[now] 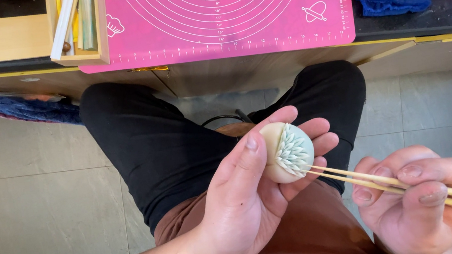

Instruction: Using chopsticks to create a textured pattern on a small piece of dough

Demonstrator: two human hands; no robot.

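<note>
Round cream dough ball with pale-green cut petals [286, 152] cradled in closed left hand [248, 195], petals exposed; thin bamboo sticks [402, 190] gripped by right hand [417, 206], tips at petals.

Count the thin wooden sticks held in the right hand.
2: both sticks lie side by side in the right hand, tips touching the dough ball held by the left hand.

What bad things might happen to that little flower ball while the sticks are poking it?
The two thin sticks in the right hand touch the cut petals, so a slip might flatten them. The soft ball rests only on the left hand fingers, above the lap and floor, so it might roll off. Squeezing harder might dent it.
</note>
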